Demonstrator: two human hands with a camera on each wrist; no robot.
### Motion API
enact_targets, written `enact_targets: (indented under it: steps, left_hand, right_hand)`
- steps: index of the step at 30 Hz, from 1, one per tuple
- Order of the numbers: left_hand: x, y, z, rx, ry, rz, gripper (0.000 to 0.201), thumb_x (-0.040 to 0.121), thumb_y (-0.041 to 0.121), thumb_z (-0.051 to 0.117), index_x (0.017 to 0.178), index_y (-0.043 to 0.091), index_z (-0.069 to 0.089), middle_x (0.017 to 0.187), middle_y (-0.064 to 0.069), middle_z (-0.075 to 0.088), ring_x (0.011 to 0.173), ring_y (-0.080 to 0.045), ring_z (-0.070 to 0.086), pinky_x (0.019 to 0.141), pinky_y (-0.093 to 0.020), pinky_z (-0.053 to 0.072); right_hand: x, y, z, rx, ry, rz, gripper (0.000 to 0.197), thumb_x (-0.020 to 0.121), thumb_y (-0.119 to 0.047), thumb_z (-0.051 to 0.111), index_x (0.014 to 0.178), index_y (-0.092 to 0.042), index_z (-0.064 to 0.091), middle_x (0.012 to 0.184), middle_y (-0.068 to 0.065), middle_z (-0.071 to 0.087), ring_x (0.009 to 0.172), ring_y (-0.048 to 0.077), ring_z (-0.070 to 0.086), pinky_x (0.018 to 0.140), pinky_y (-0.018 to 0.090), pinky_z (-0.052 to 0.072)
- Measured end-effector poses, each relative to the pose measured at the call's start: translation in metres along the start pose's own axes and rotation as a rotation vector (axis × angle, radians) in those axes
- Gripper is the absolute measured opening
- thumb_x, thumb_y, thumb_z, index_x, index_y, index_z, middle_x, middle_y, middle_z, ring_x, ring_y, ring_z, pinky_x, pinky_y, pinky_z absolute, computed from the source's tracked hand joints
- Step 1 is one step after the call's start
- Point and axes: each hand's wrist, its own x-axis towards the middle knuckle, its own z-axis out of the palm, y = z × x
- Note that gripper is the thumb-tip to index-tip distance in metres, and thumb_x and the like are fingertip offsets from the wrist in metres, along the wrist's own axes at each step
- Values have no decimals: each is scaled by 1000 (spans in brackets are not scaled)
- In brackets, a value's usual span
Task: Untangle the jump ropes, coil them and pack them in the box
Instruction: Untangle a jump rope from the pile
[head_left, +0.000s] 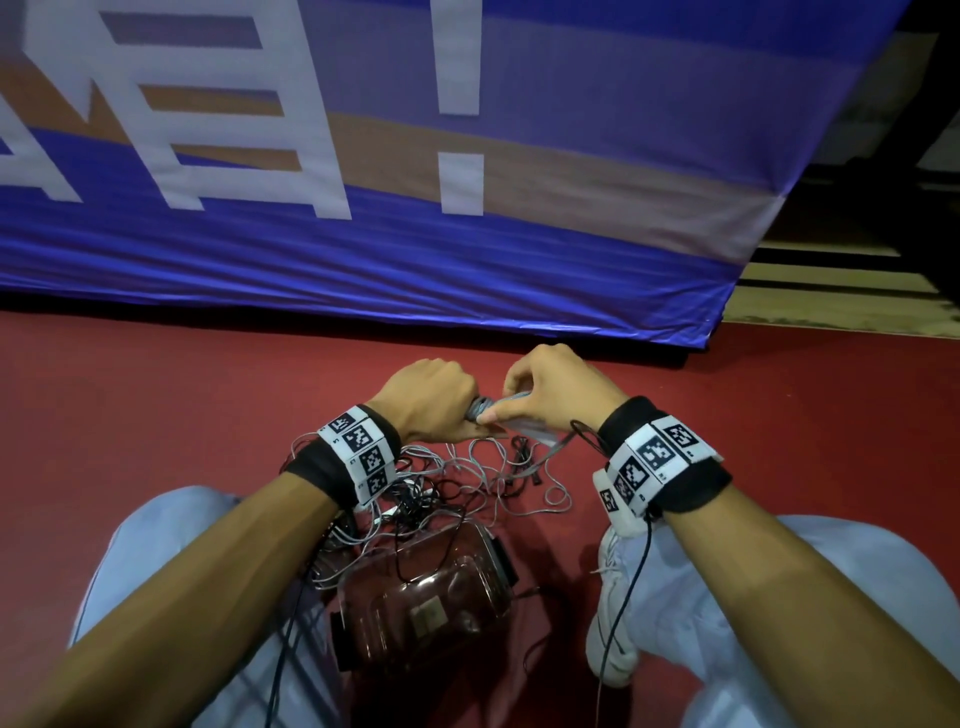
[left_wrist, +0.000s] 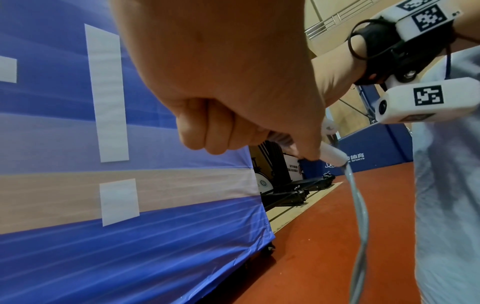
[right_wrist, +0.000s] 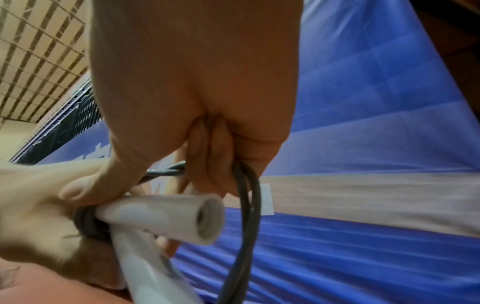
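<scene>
Above the red floor my two hands meet. My left hand (head_left: 441, 410) grips a pair of white jump rope handles (right_wrist: 166, 214) with grey rope (right_wrist: 88, 223) wound round them; one handle's end (left_wrist: 333, 155) sticks out of the fist. My right hand (head_left: 519, 402) touches the left, its fingers (right_wrist: 207, 156) curled round a loop of the same grey rope (right_wrist: 250, 205). The loose rope (left_wrist: 362, 207) hangs down. A tangle of grey and black ropes (head_left: 447, 483) lies on the floor under my wrists. The clear plastic box (head_left: 426, 597) stands between my legs, ropes trailing over it.
A big blue banner (head_left: 415, 249) stands close in front, its lower edge on the floor. My knees flank the box and a white shoe (head_left: 615, 597) lies to its right. A thin black cable (head_left: 623, 597) runs down from my right wrist.
</scene>
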Motion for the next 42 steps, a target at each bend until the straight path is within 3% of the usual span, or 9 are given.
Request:
enact_targets:
  steps: [9, 14, 19, 22, 26, 31, 35, 39, 42]
  left_hand:
    - [-2, 0, 0, 102, 52, 132, 40, 88, 56, 53, 85, 18, 67, 82, -7, 71, 75, -34, 67, 62, -32, 39]
    - [-3, -17, -2, 74, 279, 202, 36, 85, 49, 63, 71, 16, 59, 59, -6, 64, 48, -32, 59, 50, -27, 32]
    - [-7, -23, -6, -40, 483, 226, 34, 77, 42, 44, 62, 13, 51, 48, -3, 54, 32, -29, 47, 40, -24, 27]
    - [-9, -24, -6, -79, 572, 270, 30, 76, 37, 47, 63, 11, 51, 50, -5, 54, 35, -29, 49, 36, -25, 31]
    - [-9, -27, 0, -144, 657, 278, 26, 80, 32, 52, 68, 9, 52, 53, -6, 54, 38, -28, 51, 34, -30, 37]
    - [-12, -27, -3, -335, 750, 142, 29, 79, 36, 55, 69, 9, 54, 55, -5, 58, 39, -28, 52, 38, -31, 40]
    - [-13, -25, -4, -528, 763, -71, 43, 78, 53, 59, 70, 11, 61, 57, -5, 62, 47, -32, 56, 45, -32, 42]
    - [-9, -23, -5, -624, 634, -287, 49, 75, 62, 52, 73, 15, 65, 61, -3, 64, 57, -29, 60, 51, -33, 41]
    - [-3, -17, 1, -673, 520, -408, 43, 80, 60, 58, 72, 17, 64, 62, -4, 63, 60, -28, 60, 52, -33, 38]
  right_hand:
    - [1, 3, 2, 167, -267, -53, 46, 81, -57, 79, 77, -12, 77, 55, 3, 45, 50, 15, 35, 51, 29, 30]
    - [2, -2, -17, 311, -286, -101, 47, 84, -59, 70, 87, -14, 81, 52, -4, 34, 50, 12, 23, 49, 27, 18]
    - [3, -5, -26, 338, -346, -76, 60, 88, -61, 64, 89, -3, 75, 52, 1, 37, 48, 14, 27, 47, 24, 23]
    - [4, -7, -21, 382, -324, -66, 80, 81, -68, 64, 85, 12, 65, 54, 6, 40, 49, 15, 32, 50, 27, 27]
    - [3, -7, -23, 467, -324, -64, 75, 85, -61, 64, 85, 13, 65, 51, 4, 43, 45, 13, 34, 47, 22, 29]
    - [3, -9, -22, 760, -297, -31, 56, 92, -53, 57, 82, 1, 70, 64, 11, 58, 52, 19, 47, 50, 24, 36]
    - [7, -22, -8, 1073, -223, -31, 52, 106, -45, 44, 65, -21, 67, 51, 3, 39, 45, 14, 26, 53, 34, 16]
    - [22, -34, 20, 1138, 78, 118, 51, 109, -45, 42, 68, -16, 52, 52, 6, 32, 39, 13, 20, 44, 25, 15]
    - [29, -33, 31, 1030, 238, 214, 41, 109, -23, 37, 72, -15, 50, 45, 1, 40, 35, 13, 26, 42, 21, 20]
